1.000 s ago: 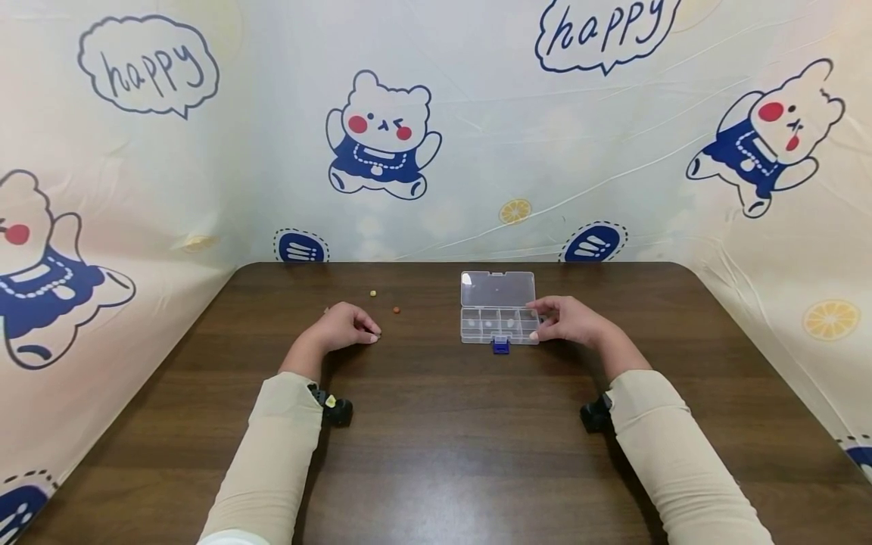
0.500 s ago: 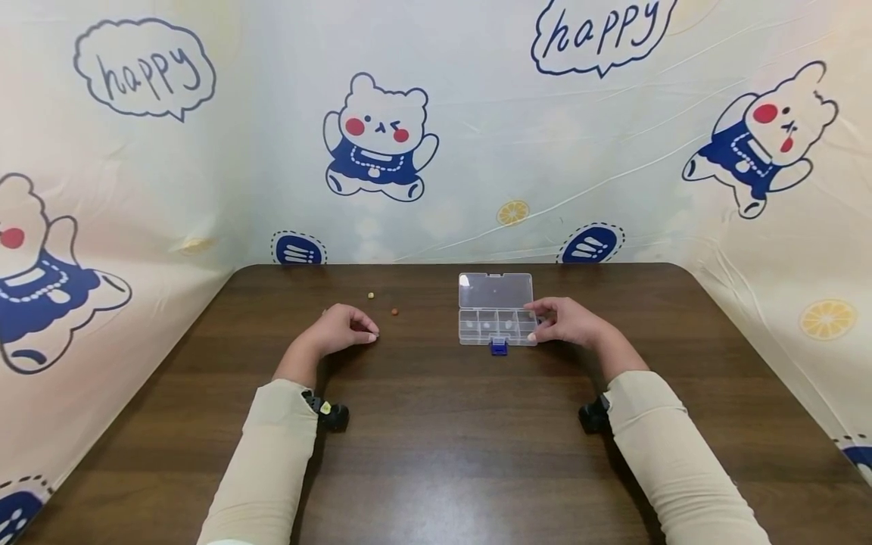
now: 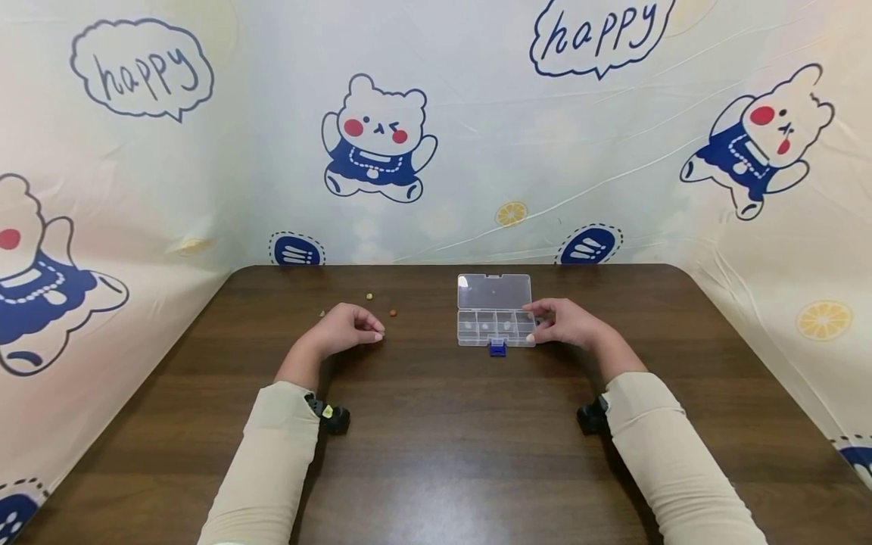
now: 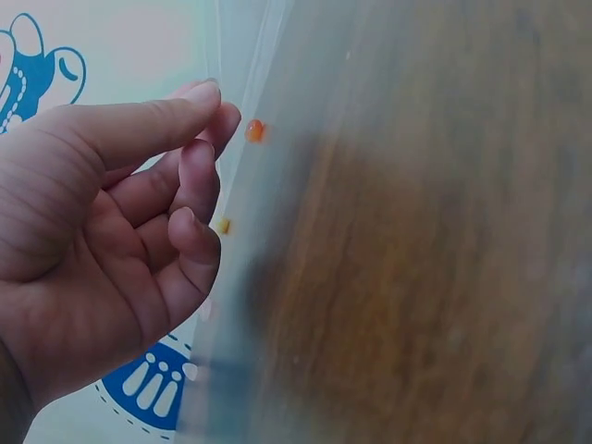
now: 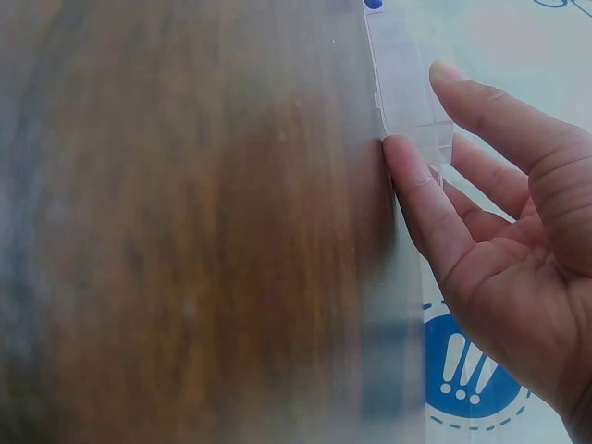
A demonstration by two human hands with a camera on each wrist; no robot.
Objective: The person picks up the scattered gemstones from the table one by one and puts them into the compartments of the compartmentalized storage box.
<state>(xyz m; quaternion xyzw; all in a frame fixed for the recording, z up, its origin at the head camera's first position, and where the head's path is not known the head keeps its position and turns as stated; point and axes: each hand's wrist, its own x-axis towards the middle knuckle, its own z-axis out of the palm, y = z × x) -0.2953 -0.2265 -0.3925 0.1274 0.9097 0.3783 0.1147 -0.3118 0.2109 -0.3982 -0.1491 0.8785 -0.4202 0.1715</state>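
Observation:
My left hand [image 3: 346, 328] is low over the table, thumb and index fingertips pinched together. A tiny speck shows at those tips in the head view; its kind is too small to tell. Just beyond lie a small orange bead [image 3: 393, 312] and a small yellow bead [image 3: 370, 296], both also beside the fingers in the left wrist view. A tiny pale piece [image 3: 322, 313] lies behind the hand. My right hand [image 3: 567, 321] holds the right end of a clear compartment box [image 3: 477, 343], thumb at the front, fingers behind. Its lid [image 3: 495, 292] stands open; several compartments hold whitish pieces.
A blue latch [image 3: 498, 349] hangs at the box's front. The brown wooden table [image 3: 436, 439] reaches back to a printed cloth [image 3: 477, 151] that surrounds it on the visible sides. Black wrist cameras sit on both forearms.
My left hand has shifted slightly right, uncovering the pale piece behind it. My right hand and the box stay in place; the head view has moved a little.

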